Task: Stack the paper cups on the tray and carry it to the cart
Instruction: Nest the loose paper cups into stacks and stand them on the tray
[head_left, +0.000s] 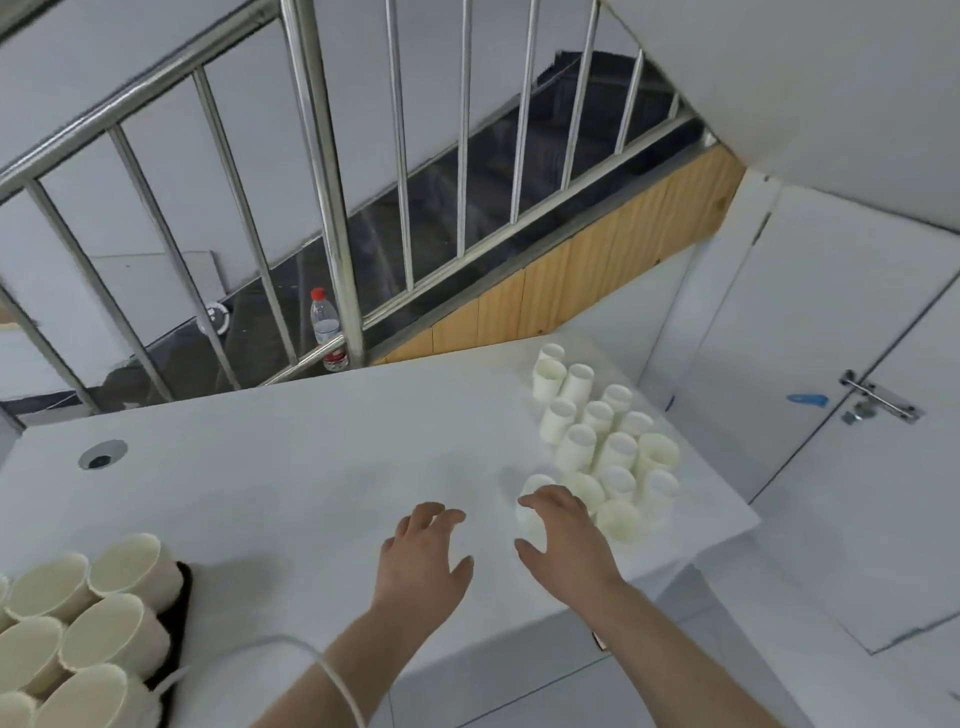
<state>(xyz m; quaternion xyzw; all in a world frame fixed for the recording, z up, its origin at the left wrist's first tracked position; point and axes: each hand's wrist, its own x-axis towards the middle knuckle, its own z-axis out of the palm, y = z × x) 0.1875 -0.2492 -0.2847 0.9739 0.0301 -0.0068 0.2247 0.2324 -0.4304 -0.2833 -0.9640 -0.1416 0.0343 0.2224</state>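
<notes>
Many white paper cups (605, 436) upright, clustered, open-mouthed

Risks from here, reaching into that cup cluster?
1. The loose cups stand tightly packed near the table's right edge; the right hand, reaching for the nearest cup, may topple neighbours off it.
2. The tray at the near left looks crowded with cups, so adding more may tip them.
</notes>
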